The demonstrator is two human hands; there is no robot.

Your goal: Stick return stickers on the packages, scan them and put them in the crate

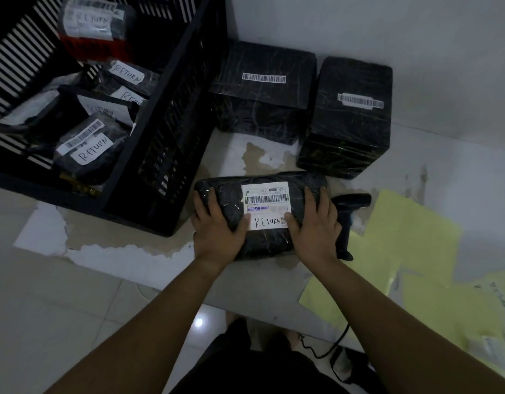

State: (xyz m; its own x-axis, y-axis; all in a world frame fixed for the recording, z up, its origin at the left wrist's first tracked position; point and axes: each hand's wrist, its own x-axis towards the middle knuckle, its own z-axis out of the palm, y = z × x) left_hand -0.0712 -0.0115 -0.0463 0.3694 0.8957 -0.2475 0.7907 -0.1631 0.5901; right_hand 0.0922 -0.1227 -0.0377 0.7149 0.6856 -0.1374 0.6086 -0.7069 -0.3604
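Pressing down on black-wrapped package (259, 245) with left hand (217, 227) and right hand (313, 224), fingers (212, 199) spread flat, thumbs at either end of RETURN sticker (267, 221); black scanner (351, 201) just beside right hand; to the left, black crate (167, 137) holding RETURN-marked packages (89, 150); behind, two barcoded wrapped boxes (262, 109) on worktop (231, 150)

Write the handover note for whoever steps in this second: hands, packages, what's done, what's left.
Left hand and right hand: both flat on the package on the floor, thumbs pressing its RETURN sticker.
Scanner: on the floor just right of that package, not held.
Done: several stickered packages lie in the crate.
Left: probably scan this package and crate it. The two boxes by the wall show barcodes only, with no RETURN sticker visible.
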